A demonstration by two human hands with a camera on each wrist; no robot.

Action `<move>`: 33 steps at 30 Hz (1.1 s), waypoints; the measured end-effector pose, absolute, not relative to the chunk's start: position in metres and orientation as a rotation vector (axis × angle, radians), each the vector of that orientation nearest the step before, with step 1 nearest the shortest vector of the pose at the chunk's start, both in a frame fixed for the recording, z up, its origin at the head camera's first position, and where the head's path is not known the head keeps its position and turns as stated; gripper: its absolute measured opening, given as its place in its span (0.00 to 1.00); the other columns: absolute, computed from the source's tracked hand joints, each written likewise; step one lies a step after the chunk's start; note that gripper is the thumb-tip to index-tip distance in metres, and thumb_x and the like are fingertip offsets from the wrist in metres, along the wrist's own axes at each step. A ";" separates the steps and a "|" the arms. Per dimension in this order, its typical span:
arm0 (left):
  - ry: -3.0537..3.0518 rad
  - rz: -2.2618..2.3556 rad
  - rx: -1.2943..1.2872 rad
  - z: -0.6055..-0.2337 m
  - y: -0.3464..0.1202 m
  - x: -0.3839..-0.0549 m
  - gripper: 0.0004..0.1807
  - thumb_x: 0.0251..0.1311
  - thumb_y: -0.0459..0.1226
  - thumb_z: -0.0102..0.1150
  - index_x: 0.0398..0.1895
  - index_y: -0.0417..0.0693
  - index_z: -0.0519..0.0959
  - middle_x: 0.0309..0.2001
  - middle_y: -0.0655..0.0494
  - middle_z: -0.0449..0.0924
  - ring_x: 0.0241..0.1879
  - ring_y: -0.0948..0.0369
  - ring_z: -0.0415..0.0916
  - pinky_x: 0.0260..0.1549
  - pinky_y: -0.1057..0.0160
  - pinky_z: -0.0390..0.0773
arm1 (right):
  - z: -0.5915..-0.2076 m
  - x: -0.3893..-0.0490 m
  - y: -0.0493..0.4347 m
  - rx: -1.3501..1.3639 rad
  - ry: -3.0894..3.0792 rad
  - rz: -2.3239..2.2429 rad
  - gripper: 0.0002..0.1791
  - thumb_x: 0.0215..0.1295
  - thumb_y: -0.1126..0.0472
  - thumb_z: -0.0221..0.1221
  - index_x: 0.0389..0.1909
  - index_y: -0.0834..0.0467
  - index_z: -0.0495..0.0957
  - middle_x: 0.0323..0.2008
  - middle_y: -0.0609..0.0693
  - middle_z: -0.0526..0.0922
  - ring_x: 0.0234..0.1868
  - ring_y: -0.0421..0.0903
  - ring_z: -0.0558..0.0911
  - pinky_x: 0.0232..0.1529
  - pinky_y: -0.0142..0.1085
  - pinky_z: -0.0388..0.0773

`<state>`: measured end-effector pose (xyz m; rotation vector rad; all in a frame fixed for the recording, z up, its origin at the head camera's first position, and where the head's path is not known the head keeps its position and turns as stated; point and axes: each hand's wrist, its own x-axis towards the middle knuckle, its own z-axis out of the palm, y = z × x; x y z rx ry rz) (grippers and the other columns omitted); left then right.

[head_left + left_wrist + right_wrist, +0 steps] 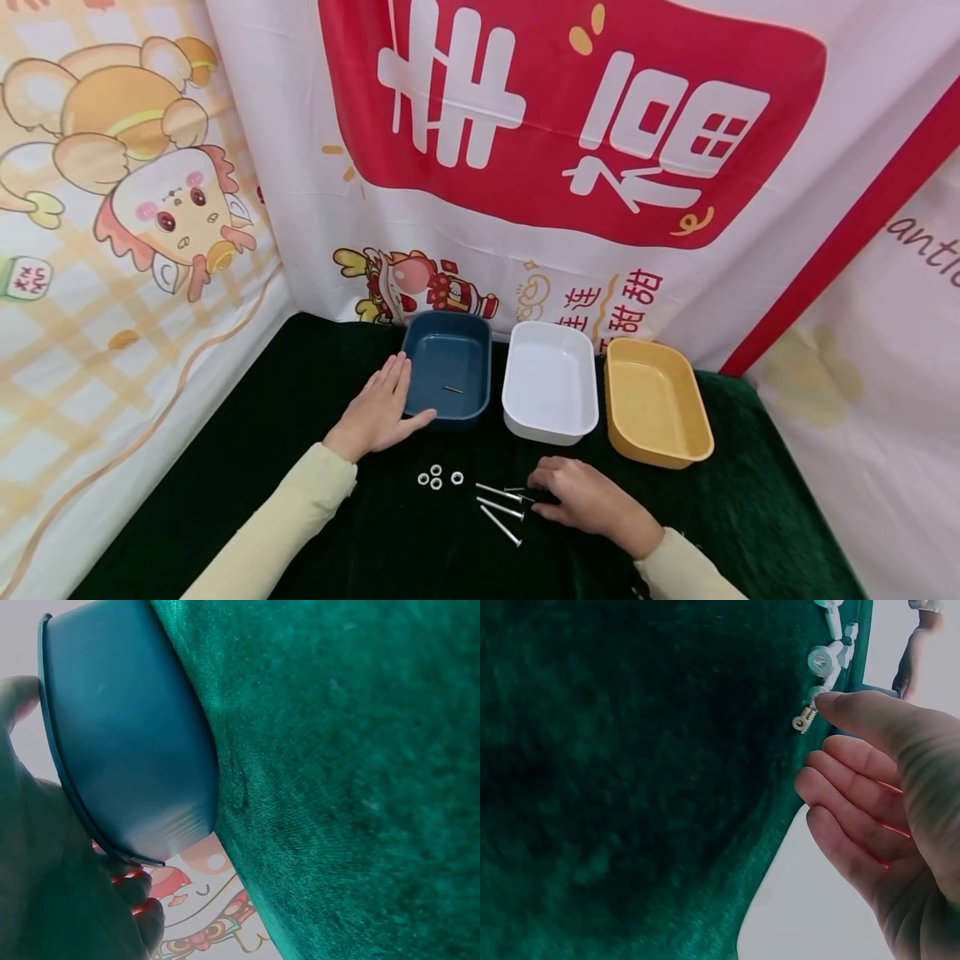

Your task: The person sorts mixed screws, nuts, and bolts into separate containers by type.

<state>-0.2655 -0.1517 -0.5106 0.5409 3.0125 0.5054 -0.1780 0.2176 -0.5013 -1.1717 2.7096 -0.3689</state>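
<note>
My left hand [377, 412] lies at the left front corner of a blue tray [448, 358], fingers straight along its side and thumb at the front rim. Inside that tray is one small screw [453, 389]. My right hand [581, 496] reaches low over the dark green cloth, its fingers loosely bent and apart from the thumb. Close to its fingertips lie small screws [804, 720], just past the thumb tip in the right wrist view. Several long silver bolts [500, 508] lie to their left, heads towards the right hand.
Several silver nuts [457, 478] sit left of the bolts. A white tray [551, 375] and a yellow tray [656, 400] stand to the right of the blue one. Behind the trays hangs a printed curtain [465, 208], with a cartoon cloth [135, 333] at the left.
</note>
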 end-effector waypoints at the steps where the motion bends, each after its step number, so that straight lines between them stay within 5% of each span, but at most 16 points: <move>1: 3.013 0.502 0.538 -0.511 -0.152 -0.265 0.59 0.70 0.69 0.50 0.85 0.37 0.44 0.87 0.40 0.39 0.86 0.42 0.38 0.82 0.37 0.49 | -0.503 -0.178 0.217 -1.169 2.710 -0.367 0.11 0.66 0.58 0.72 0.47 0.54 0.87 0.42 0.45 0.86 0.41 0.33 0.83 0.42 0.29 0.84; 19: 3.006 0.496 0.535 -0.510 -0.152 -0.265 0.59 0.70 0.69 0.49 0.85 0.37 0.44 0.87 0.41 0.38 0.87 0.43 0.37 0.83 0.38 0.48 | -0.506 -0.179 0.206 -1.169 2.708 -0.295 0.02 0.66 0.61 0.70 0.37 0.49 0.88 0.34 0.41 0.82 0.34 0.29 0.79 0.35 0.27 0.80; 33: 3.006 0.488 0.542 -0.510 -0.152 -0.266 0.59 0.70 0.70 0.49 0.85 0.37 0.44 0.87 0.41 0.37 0.87 0.43 0.37 0.83 0.40 0.47 | -0.509 -0.181 0.199 -1.024 2.729 -0.363 0.06 0.62 0.64 0.71 0.31 0.51 0.84 0.28 0.42 0.80 0.25 0.29 0.73 0.26 0.26 0.74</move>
